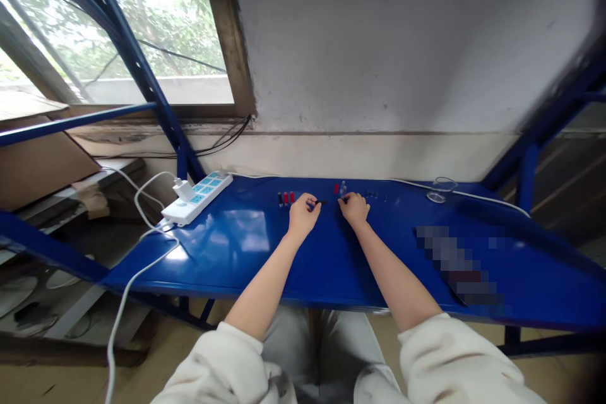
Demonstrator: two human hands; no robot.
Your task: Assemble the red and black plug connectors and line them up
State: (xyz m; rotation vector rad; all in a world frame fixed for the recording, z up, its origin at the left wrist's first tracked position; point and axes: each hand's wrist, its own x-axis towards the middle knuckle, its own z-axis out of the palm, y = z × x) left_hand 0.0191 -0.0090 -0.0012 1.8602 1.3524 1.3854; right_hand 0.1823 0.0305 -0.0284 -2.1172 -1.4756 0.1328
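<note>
Both my hands rest far out on a glossy blue table (246, 246). My left hand (303, 213) is curled, its fingers pinched on a small dark piece (320, 202) that points right. My right hand (354, 207) is also curled, fingertips closed on something small I cannot make out. Just beyond it stand a tiny red piece (336, 189) and a clear one (343, 187). Left of my left hand, a short row of small black and red pieces (286, 198) stands upright. More tiny dark pieces (372, 194) lie right of my right hand.
A white power strip (199, 197) with a plug and a white cable (127, 290) lies at the table's left rear. A clear glass dish (440, 190) sits at the right rear, with a thin white wire (492, 198) passing it. Blue frame posts, a window and a white wall stand behind.
</note>
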